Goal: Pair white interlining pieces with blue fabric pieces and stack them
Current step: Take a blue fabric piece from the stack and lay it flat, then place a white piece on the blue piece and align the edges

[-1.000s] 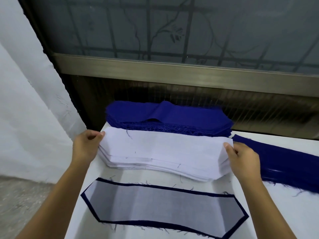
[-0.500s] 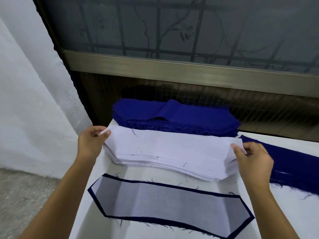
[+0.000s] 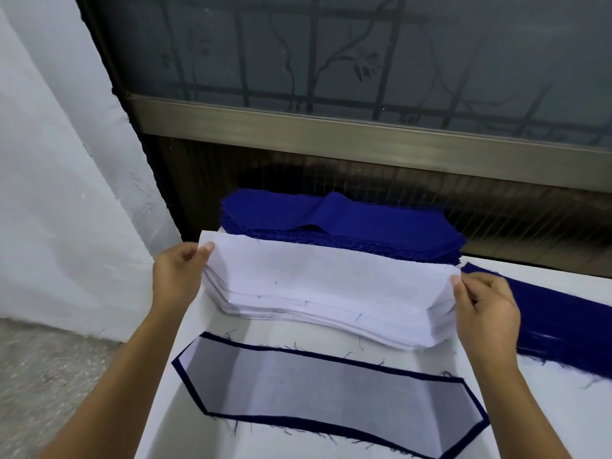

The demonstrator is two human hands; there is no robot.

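Left hand [image 3: 175, 276], right hand [image 3: 486, 313] lifted top interlining piece [image 3: 331, 273] higher

On the desk [image 3: 589, 422], interlining stack [image 3: 331, 283] at centre; fabric stack [image 3: 347, 220] at 12 o'clock, paired piece [image 3: 324, 392] at 6, fabric strip [image 3: 556, 319] at 3

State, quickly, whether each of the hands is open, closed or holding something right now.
Left hand: pinching the left end of the top interlining piece.
Right hand: pinching its right end.

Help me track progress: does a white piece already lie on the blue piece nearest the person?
Yes, a white interlining piece covers the near blue piece except its border.
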